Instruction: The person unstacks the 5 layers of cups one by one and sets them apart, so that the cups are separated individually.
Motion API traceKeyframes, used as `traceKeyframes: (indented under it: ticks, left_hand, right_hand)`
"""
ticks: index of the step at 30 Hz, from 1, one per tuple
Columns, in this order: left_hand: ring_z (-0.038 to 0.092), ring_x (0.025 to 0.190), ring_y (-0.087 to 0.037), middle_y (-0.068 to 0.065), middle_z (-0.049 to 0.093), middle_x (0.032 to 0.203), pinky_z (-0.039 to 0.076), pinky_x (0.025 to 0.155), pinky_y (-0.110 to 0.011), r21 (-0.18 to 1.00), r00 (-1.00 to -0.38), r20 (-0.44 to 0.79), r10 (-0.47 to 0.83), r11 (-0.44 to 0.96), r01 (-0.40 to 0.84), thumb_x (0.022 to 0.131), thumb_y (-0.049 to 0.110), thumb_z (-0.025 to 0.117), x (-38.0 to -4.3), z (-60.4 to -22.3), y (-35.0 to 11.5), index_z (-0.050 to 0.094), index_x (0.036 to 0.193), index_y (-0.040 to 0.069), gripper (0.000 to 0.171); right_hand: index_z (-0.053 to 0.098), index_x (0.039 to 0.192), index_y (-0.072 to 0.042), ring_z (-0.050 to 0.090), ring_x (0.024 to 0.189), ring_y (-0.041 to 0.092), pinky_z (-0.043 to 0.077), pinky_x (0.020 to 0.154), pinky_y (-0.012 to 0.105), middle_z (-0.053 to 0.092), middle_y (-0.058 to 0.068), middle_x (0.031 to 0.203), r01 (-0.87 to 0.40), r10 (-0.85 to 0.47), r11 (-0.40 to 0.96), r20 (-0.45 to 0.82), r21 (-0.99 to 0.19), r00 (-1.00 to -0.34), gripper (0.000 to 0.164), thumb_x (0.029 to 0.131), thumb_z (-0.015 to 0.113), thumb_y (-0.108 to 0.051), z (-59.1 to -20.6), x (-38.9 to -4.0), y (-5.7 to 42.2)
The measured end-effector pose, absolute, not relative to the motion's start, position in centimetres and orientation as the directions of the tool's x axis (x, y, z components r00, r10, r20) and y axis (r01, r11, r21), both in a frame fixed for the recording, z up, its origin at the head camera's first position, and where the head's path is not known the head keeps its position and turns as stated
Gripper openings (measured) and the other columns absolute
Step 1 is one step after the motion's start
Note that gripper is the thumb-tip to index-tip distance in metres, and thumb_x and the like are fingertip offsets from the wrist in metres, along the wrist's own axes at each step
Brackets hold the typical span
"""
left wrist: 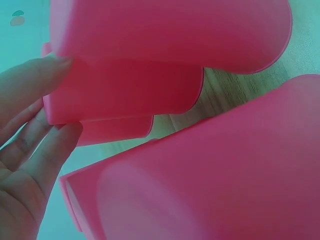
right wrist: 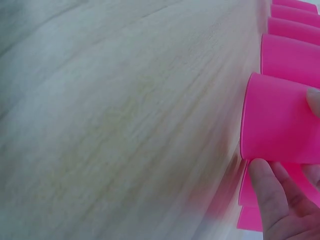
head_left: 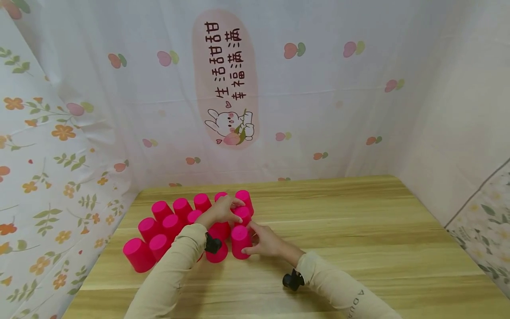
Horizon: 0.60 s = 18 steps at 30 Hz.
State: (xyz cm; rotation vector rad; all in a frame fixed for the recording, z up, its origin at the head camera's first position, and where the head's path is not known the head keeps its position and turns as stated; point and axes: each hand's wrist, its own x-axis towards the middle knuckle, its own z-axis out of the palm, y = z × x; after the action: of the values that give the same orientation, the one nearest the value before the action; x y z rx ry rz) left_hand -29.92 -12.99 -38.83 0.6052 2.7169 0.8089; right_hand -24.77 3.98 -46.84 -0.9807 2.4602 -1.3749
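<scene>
Pink cups stand upside down in three rows on the wooden table. At the right end of the front row, my right hand (head_left: 268, 241) holds a pink cup (head_left: 240, 239), thumb on the near side and fingers round the far side. In the right wrist view that cup (right wrist: 280, 120) sits between the thumb and fingers (right wrist: 270, 187). Just behind it, my left hand (head_left: 221, 210) grips the end pink cup of the middle row (head_left: 242, 214) near its upturned base. The left wrist view shows this cup (left wrist: 130, 92) between thumb and fingers, among neighbouring cups.
More pink cups (head_left: 149, 229) stretch leftward, some partly hidden by the left forearm. Another cup (head_left: 244, 201) stands at the back right end. The wooden table (head_left: 350, 230) extends to the right. A printed curtain (head_left: 303, 97) hangs behind and at both sides.
</scene>
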Motion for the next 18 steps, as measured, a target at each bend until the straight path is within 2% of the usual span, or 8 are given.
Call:
traceKeyframes:
  ticks: [12, 18]
  left_hand:
    - [0.053, 0.103, -0.029, -0.012, 0.059, 0.108, 0.046, 0.082, -0.036, 0.599, -0.891, -0.098, 0.444, 0.741, 0.303, 0.067, 0.008, 0.076, -29.78, -39.17, -12.73, 0.061, 0.109, 0.002, 0.045]
    - [0.053, 0.101, -0.029, -0.009, 0.059, 0.107, 0.046, 0.082, -0.036, 0.613, -0.898, -0.08, 0.432, 0.732, 0.297, 0.067, 0.007, 0.076, -29.65, -39.53, -12.58, 0.061, 0.108, 0.003, 0.044]
  right_hand:
    - [0.045, 0.103, -0.007, 0.059, 0.087, 0.018, 0.05, 0.071, 0.024, 0.059, 0.006, 0.097, -0.443, -0.598, 0.392, 0.143, -0.806, -0.789, 0.043, 0.072, 0.074, -0.017, -46.99, -24.7, 4.0]
    - [0.046, 0.102, -0.007, 0.059, 0.088, 0.02, 0.05, 0.074, 0.027, 0.059, 0.005, 0.097, -0.439, -0.592, 0.389, 0.145, -0.81, -0.793, 0.044, 0.071, 0.074, -0.02, -46.52, -24.67, 4.67]
